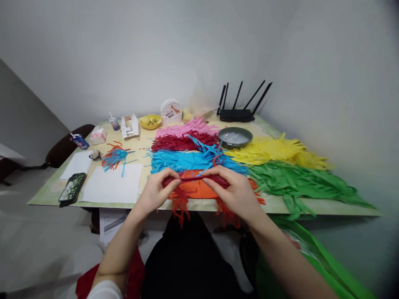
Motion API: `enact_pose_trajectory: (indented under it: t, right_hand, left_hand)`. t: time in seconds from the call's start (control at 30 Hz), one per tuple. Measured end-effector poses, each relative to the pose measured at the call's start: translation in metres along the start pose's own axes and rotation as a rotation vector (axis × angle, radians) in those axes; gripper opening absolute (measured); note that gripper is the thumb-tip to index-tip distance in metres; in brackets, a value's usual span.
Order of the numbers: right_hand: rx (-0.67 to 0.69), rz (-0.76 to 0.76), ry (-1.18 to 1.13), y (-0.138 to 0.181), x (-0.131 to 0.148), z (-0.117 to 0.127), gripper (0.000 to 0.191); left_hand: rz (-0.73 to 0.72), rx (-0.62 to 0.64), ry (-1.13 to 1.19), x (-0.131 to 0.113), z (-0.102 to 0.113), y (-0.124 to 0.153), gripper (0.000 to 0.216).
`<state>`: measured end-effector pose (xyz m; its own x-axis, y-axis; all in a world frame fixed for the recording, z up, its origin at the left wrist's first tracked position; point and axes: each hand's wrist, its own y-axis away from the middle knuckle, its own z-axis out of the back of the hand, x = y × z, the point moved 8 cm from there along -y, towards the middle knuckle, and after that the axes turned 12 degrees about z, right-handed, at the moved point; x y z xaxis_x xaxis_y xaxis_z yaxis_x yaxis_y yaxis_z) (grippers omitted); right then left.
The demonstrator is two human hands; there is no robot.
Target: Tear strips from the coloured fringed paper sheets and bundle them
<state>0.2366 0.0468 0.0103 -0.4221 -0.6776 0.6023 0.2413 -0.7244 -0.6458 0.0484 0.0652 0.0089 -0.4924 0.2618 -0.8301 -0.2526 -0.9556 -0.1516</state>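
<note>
A dark red strip (191, 179) is stretched level between my two hands, above the near edge of the table. My left hand (158, 187) is closed on its left end, thumb on top. Its right end is pinched in my right hand (232, 189), fingers curled round it. Whether the strip is cloth or crepe paper I cannot tell. Beneath it lies an orange fringed piece (199, 190), its tassels hanging over the table edge. Just beyond are blue fringed strips (174, 161), then a dark red fringed pile (174, 143) and a pink one (190, 128).
Yellow fringe (274, 151) and green fringe (305, 182) spread to the right. A grey bowl (235, 143) and a black router (237, 115) stand behind. To the left lie white paper (109, 185), a phone (72, 187) and a blue-orange tassel (116, 158). A yellow fruit bowl (146, 126) sits farther back.
</note>
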Motion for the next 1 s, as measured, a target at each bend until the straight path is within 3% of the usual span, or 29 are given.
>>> enact_pose_trajectory:
  t: [0.2,0.4,0.5,0.6,0.77,0.83,0.93,1.0]
  right_hand:
    - [-0.062,-0.209,-0.428,0.005,-0.015,-0.008,0.016]
    - [-0.121,-0.196,-0.643,0.003,-0.016,-0.015,0.014]
    - [-0.156,-0.137,-0.591,0.001,-0.012,-0.011,0.013]
    - [-0.113,0.043,-0.376,-0.004,0.003,-0.003,0.019]
    - [0.043,0.378,-0.151,-0.009,0.034,0.0,0.022]
    - [0.093,0.449,-0.114,-0.01,0.041,0.0,0.021]
    - [0.138,0.476,-0.082,-0.012,0.045,0.0,0.022]
    - [0.119,0.42,-0.088,-0.012,0.041,0.002,0.024]
  left_hand:
    - [0.136,0.153,0.536,0.01,-0.007,0.001,0.018]
    - [0.262,0.138,0.86,0.022,-0.012,-0.003,0.017]
    - [0.254,0.099,0.921,0.025,-0.01,-0.003,0.009]
    - [0.166,0.138,0.782,0.021,-0.002,-0.003,0.013]
    - [-0.111,0.1,0.229,-0.011,0.021,-0.005,0.017]
    - [-0.146,0.175,0.094,-0.023,0.013,-0.008,0.019]
    - [-0.097,0.384,-0.007,-0.027,-0.01,-0.009,0.023]
    - [-0.084,0.372,-0.024,-0.025,-0.013,-0.011,0.027]
